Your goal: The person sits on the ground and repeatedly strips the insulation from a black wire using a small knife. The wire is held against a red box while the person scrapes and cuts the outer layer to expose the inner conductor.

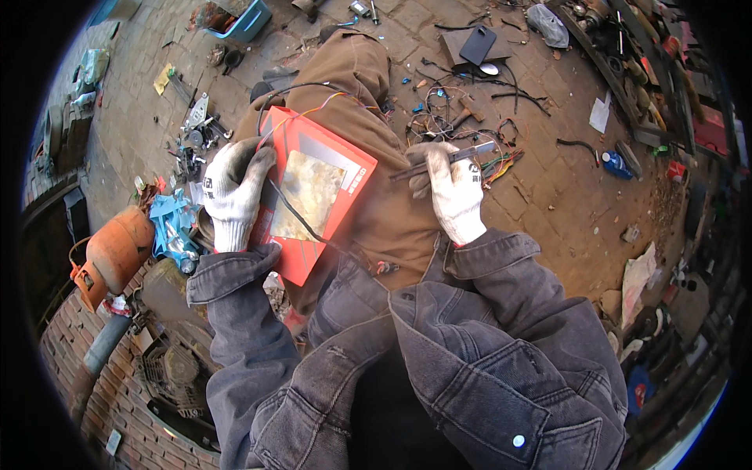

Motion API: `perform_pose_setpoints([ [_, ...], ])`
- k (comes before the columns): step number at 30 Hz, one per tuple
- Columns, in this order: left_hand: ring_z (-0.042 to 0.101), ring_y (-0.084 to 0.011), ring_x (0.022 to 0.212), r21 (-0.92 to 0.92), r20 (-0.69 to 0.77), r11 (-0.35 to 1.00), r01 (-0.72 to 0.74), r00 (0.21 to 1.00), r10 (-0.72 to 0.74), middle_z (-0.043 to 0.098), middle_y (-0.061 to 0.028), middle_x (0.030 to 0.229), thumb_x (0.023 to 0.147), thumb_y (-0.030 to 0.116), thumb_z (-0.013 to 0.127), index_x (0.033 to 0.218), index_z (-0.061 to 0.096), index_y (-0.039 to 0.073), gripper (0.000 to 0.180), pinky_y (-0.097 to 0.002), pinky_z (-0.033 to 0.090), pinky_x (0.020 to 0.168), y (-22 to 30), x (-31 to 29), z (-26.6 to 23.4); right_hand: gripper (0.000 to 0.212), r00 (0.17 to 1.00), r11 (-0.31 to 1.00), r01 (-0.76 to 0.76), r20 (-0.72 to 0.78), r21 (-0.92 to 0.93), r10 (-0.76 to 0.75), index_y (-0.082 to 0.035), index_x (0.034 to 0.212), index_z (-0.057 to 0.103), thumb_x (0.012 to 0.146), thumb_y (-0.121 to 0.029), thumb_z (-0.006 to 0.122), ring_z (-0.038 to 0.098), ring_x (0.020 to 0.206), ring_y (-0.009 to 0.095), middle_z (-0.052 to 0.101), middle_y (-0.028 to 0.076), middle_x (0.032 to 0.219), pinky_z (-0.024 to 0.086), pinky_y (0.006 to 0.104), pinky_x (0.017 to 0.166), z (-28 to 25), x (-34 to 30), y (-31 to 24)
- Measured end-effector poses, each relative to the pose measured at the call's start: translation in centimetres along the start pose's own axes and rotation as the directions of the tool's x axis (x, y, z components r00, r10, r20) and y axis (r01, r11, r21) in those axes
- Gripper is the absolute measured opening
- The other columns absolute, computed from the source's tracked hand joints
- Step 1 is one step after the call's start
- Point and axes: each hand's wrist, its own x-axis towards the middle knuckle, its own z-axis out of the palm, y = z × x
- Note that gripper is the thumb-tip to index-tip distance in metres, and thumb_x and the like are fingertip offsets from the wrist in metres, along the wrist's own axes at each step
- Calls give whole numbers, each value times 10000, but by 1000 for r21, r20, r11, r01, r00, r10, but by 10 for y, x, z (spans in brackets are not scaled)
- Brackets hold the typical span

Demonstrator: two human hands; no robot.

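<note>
A red-orange flat box or board (356, 168) lies tilted across my lap, with a stained, pale rectangular patch (309, 196) on its face. My left hand (239, 184), in a white knit glove with grey fingertips, is closed at the board's left edge. Thin coloured wires and a black cable (294, 210) run out from its fingers; their exact grip is partly hidden. Right of the board, over my brown-covered leg, my gloved right hand (450, 188) is closed round a slim dark tool (470, 150) with a flat, shiny end pointing right. The tool's exact kind is unclear.
Tangled wires and a hammer (468, 111) lie on the paving ahead. Beyond them a black phone (478, 45) rests on a dark block. An orange gas cylinder (121, 247) and blue plastic (172, 227) are at left. Scrap lines the right side; a blue basin (247, 22) stands far left.
</note>
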Motion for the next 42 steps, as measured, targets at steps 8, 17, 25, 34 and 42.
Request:
perform_pose_setpoints([
  [8, 734, -220, 859, 15, 22, 999, -29, 999, 29, 758, -123, 927, 931, 111, 763, 1095, 753, -23, 212, -333, 563, 795, 10, 2, -2, 363, 997, 987, -40, 62, -159, 51, -30, 1112, 730, 1125, -327, 522, 655, 589, 104, 716, 52, 746, 528, 272, 563, 12, 1, 5],
  [17, 728, -245, 839, 7, -3, 998, -55, 998, 56, 747, -135, 908, 918, 127, 763, 1076, 760, -10, 210, -348, 555, 781, 3, 2, 1, 363, 989, 944, -101, 67, -315, 128, -41, 1087, 733, 1111, -343, 534, 655, 587, 114, 706, 46, 734, 530, 274, 554, 10, -2, -2],
  [25, 708, -240, 837, -47, 22, 999, -27, 999, 28, 729, -141, 910, 931, 152, 742, 1084, 760, 0, 217, -339, 538, 790, 6, 4, 1, 384, 999, 952, 42, 22, -302, -37, -44, 1034, 745, 1108, -364, 547, 666, 598, 112, 726, 45, 772, 536, 276, 546, 4, -8, -5],
  [34, 715, -301, 916, 10, 85, 999, -51, 995, 50, 741, -157, 974, 945, 239, 725, 1100, 760, 10, 279, -369, 544, 833, 13, 7, -4, 415, 961, 961, 159, -188, -227, -204, -12, 1008, 719, 1150, -323, 484, 585, 617, 121, 696, 43, 796, 456, 291, 577, -3, -12, -9],
  [42, 741, -203, 935, -129, 199, 980, 154, 972, -127, 781, -142, 1016, 955, 309, 717, 1168, 755, 3, 375, -335, 545, 854, 20, 15, -12, 382, 986, 906, 126, 150, -405, -70, 3, 1419, 551, 1142, -239, 450, 487, 578, 41, 686, 28, 902, 420, 220, 524, 40, -49, -70],
])
